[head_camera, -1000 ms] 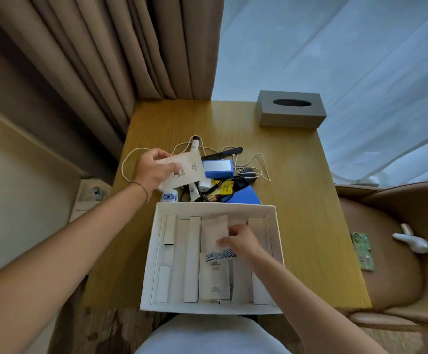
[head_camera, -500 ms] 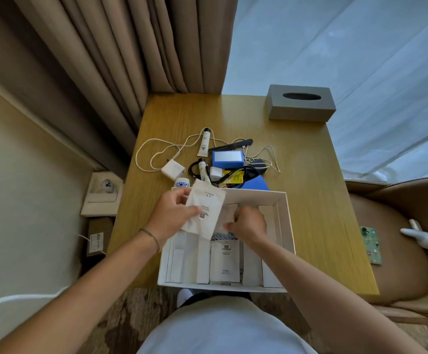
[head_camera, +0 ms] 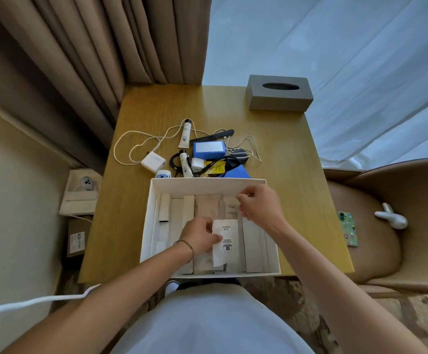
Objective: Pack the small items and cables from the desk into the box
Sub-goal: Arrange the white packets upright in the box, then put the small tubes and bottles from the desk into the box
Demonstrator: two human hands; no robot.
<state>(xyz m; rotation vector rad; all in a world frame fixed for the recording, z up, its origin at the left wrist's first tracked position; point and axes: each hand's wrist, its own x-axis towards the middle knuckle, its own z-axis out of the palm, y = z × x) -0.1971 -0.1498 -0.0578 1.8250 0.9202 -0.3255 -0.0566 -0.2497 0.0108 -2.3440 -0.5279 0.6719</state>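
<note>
An open white box (head_camera: 154,200) sits at the desk's near edge, with several white and beige packets lying in rows inside. My left hand (head_camera: 200,236) is inside the box and pinches a white paper packet (head_camera: 225,241) against the others. My right hand (head_camera: 259,205) hovers over the box's far right part with curled fingers, holding nothing that I can make out. Behind the box lies a heap of small items: a white charger (head_camera: 152,160) with its cable (head_camera: 123,146), two white tubes (head_camera: 185,135), a blue box (head_camera: 208,149), black cables and a yellow packet (head_camera: 216,167).
A grey tissue box (head_camera: 279,97) stands at the desk's far right corner. Brown curtains hang at the left. A tan chair (head_camera: 391,226) on the right carries a phone (head_camera: 347,228) and a white object. Boxes lie on the floor at the left.
My left hand has carried the white packet from above the heap down into the box. My right hand has risen from the box's middle toward its far right part.
</note>
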